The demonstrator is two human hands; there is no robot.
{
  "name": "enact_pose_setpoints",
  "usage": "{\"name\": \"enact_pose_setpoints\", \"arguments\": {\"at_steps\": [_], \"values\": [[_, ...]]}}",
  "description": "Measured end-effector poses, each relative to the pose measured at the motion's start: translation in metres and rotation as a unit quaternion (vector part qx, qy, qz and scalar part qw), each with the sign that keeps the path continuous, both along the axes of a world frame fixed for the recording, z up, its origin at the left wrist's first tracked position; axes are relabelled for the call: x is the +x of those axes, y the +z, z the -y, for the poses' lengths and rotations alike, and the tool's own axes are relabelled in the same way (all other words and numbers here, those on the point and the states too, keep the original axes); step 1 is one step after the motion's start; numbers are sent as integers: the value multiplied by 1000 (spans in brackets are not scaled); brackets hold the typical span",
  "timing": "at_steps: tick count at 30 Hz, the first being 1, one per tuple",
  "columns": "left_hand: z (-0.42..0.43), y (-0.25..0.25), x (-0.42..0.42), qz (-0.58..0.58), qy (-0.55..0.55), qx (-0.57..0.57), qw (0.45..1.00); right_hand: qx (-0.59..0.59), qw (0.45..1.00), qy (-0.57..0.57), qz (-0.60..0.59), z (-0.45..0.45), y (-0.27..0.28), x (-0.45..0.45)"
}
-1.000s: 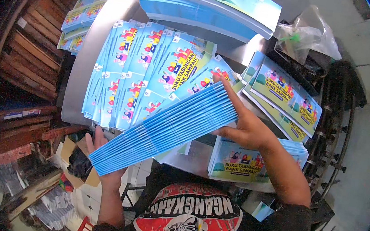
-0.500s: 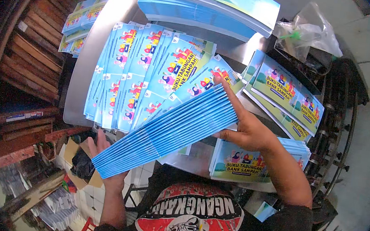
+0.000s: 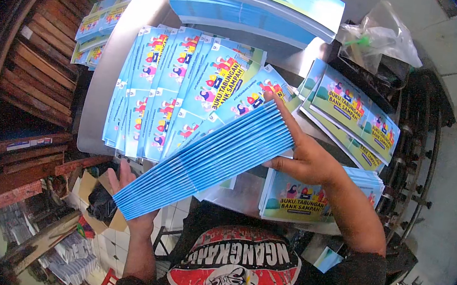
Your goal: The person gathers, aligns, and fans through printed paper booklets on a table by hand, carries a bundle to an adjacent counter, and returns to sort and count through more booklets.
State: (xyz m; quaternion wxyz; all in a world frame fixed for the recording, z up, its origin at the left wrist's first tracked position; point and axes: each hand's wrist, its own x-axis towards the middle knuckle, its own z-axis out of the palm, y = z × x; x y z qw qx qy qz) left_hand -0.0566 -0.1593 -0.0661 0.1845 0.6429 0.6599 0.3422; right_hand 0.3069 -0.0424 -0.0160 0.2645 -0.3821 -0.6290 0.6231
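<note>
Between my two hands is a stack of blue booklets, held aslant with its folded edges facing up. My left hand grips the lower left end, its fingers partly hidden behind the stack. At the upper right end, my right hand clasps the booklets, thumb on the near side and fingers on the far side. Under and beyond the stack, overlapping printed booklets lie fanned across the metal table. Close to my right forearm sits another batch of booklets with the covers showing.
A tall pile of printed sheets stands at the table's far side. More booklets lie at the right, below a clear plastic bag and beside dark machinery. Wooden slats and a cardboard box are at left.
The view has shifted very slightly. Both hands keep the same grip on the stack, which has hardly moved.
</note>
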Motion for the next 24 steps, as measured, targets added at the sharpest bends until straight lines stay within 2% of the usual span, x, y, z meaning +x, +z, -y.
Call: {"name": "enact_pose_setpoints", "arguments": {"at_steps": [5,9,11,16,17,19,20,21,22,24], "values": [[-2,0,3,-1,-4,22,1000,54,998,5,9,0,-4,2],[-1,1,2,-44,-28,30,998,42,999,3,4,1,-5,2],[-1,2,12,154,22,19,988,47,999,4,-5,2,-6,2],[1,8,10,180,55,-12,982,69,998,-8,14,1,-13,-1],[10,3,2,193,104,-41,975,79,996,-22,21,2,-14,-1],[20,-10,-14,222,184,-81,954,140,980,-84,112,3,-2,-13],[21,-13,-30,221,203,-73,951,214,953,-117,178,10,0,-18],[19,-15,-42,219,228,-64,947,257,938,-152,175,20,11,-19],[20,-8,-53,248,200,-55,946,311,918,-189,158,34,21,-15],[9,28,-33,340,72,-46,936,214,936,-259,101,75,57,8]]}}
